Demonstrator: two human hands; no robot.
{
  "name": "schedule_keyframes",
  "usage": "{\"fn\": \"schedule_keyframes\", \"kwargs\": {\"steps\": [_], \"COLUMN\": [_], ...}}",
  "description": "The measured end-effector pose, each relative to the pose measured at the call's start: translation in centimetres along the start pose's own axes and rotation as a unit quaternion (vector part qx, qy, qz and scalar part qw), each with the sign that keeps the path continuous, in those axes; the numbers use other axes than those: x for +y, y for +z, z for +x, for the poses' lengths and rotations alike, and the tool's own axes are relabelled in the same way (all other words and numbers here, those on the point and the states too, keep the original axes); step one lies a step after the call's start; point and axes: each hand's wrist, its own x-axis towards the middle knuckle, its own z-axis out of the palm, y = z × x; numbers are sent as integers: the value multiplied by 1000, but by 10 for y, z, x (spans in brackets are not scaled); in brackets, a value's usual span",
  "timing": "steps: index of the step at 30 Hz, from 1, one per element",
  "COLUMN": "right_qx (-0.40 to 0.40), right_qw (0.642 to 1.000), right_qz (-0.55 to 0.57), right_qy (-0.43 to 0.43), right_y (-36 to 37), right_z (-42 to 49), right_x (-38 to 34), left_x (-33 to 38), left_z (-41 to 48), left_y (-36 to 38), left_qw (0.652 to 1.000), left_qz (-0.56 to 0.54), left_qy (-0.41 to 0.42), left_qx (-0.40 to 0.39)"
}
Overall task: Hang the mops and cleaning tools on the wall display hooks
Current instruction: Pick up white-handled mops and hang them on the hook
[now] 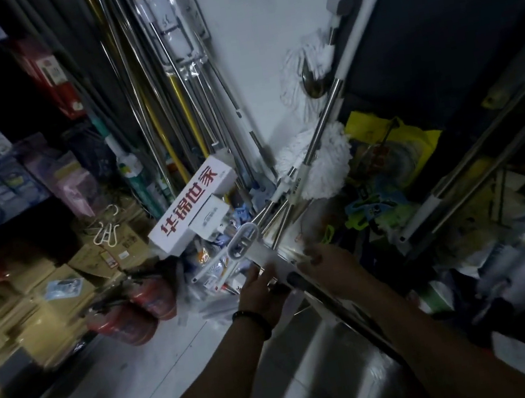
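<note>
You are holding a mop handle point(302, 280), a dark and silvery pole that is slanting across the lower middle of the view, with both hands low in front of you. Your left hand point(262, 291) is clenching around the pole from the left, fingers curled over it, a dark bracelet point(252, 322) sitting on the wrist behind that grip. Your right hand point(329, 265) is wrapping the same pole just beyond and to the right of the left grip, though blur is hiding how tightly the fingers are closing. Just ahead of both grips, a grey hanging cap point(243, 241) with a slotted loop is capping the pole's end, a white sleeve running back from it to your fingers. Beyond that cap, a white box with red characters point(192, 203) is leaning among clutter. Further ahead and to the right of your grips, a white string mop head point(324, 164) is resting on a steel pole against the white wall point(256, 43). Far above the grips, a bundle of steel and yellow poles point(167, 93) is standing upright. To the left of your left grip, two red fire extinguishers point(130, 308) are lying on the floor point(144, 375), cardboard boxes point(29, 307) piling up beyond them.
</note>
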Motion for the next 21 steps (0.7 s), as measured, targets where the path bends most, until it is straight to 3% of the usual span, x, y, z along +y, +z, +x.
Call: {"fn": "schedule_keyframes", "kwargs": {"steps": [7, 16, 21], "right_qx": [58, 180, 242], "right_qw": [992, 943, 910], "right_qz": [61, 205, 234], "right_qy": [-91, -189, -241], "right_y": [-6, -62, -101], "right_z": [30, 14, -8], "right_x": [-44, -106, -153], "left_x": [24, 99, 159], "left_z": [-25, -43, -72], "left_y": [31, 98, 158], "left_qw": [986, 926, 890], "left_qz": [88, 255, 310], "left_qy": [95, 193, 260], "left_qx": [-100, -200, -210]}}
